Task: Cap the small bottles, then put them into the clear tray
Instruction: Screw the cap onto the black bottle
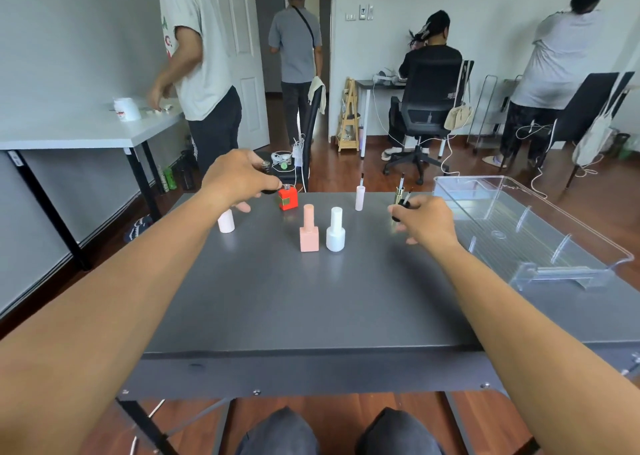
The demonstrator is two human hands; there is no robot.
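Note:
My left hand (239, 177) is closed around a small dark bottle (266, 167) at the far left of the grey table (311, 302); its open neck sticks up above my fingers. My right hand (427, 220) grips a black brush cap (401, 206) with the brush pointing up. On the table stand a red bottle (288, 198), a capped peach bottle (309, 228), a capped white bottle (335, 230), a pale pink cap (226, 221), a pink brush cap (360, 198) and a gold brush cap (399, 193). The clear tray (540, 243) at the right holds no bottles.
Several people are in the room beyond the table: one at a white table on the left, one in the doorway, one seated at a desk, one standing far right. A black chair with cables stands just past the table's far edge.

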